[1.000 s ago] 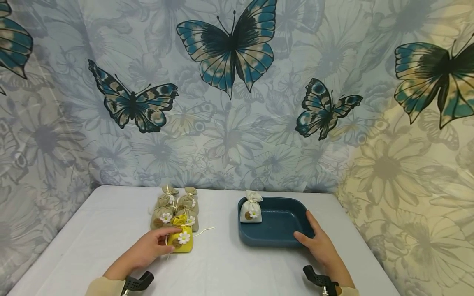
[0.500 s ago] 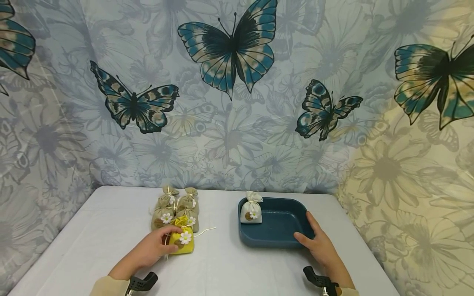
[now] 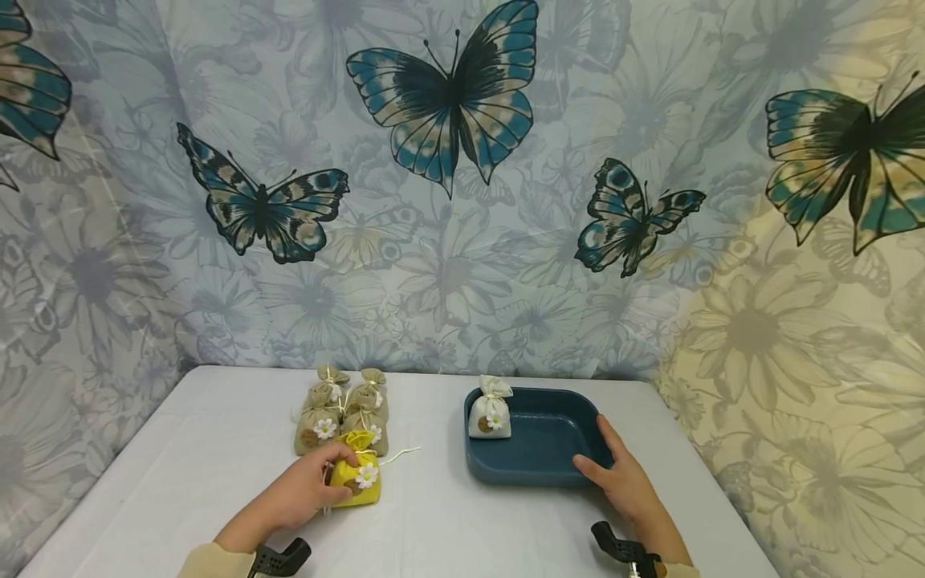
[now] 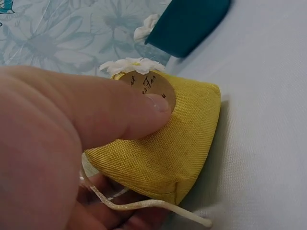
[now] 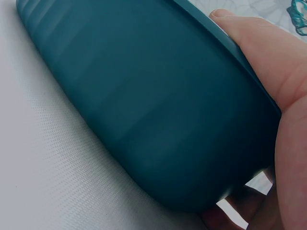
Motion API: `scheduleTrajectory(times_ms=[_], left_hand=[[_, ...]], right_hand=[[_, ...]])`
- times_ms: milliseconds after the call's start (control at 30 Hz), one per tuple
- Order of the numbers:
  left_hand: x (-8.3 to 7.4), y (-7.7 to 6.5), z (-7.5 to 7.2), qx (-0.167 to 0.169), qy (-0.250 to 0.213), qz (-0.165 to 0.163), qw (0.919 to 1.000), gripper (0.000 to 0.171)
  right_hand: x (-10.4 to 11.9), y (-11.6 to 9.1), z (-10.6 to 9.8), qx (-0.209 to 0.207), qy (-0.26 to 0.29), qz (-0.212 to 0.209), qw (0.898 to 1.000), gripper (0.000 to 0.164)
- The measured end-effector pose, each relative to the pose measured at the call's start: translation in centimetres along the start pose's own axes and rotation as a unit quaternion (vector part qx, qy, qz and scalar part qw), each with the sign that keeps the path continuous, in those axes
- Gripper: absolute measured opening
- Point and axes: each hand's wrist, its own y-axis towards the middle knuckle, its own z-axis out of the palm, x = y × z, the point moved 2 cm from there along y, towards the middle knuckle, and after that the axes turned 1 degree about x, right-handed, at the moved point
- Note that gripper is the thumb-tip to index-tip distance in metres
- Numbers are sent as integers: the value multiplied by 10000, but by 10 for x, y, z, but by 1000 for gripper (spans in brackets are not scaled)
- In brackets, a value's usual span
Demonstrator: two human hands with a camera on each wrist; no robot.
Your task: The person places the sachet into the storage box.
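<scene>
My left hand pinches a yellow drawstring pouch with a white daisy and a round brown tag. In the left wrist view, the thumb presses the tag on the pouch, the fingers lie behind it, and a pale cord dangles below. With the thumb over the rim and fingers along the outside, my right hand grips the right end of a teal rectangular basin. The right wrist view shows the basin's wall close up. Inside the basin's left end stands a white pouch with a daisy.
Several beige drawstring pouches stand grouped just behind the yellow one. Everything rests on a white-covered table. A butterfly-printed cloth hangs behind the table's back edge.
The yellow pouch has shifted slightly toward me and to the right in my left hand, a little away from the beige pouches. The right hand and basin stay put.
</scene>
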Motion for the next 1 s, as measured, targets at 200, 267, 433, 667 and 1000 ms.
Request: scheduleTrajectory(times_ms=[200, 267, 433, 667, 1000], left_hand=[[1, 0, 1, -95, 87, -106, 9999, 33], [2, 0, 1, -102, 71, -81, 9999, 33], [1, -1, 3, 71, 12, 149, 9999, 33], [-3, 0, 6, 321, -140, 288, 9990, 31], [-24, 15, 20, 511, -404, 500, 9966, 29]], right_hand=[[0, 0, 1, -9, 58, -37, 10000, 99], [0, 0, 1, -11, 20, -51, 10000, 99], [-1, 2, 1, -5, -8, -81, 10000, 99], [1, 0, 0, 10, 4, -36, 10000, 99], [3, -2, -1, -1, 170, -64, 9998, 99]])
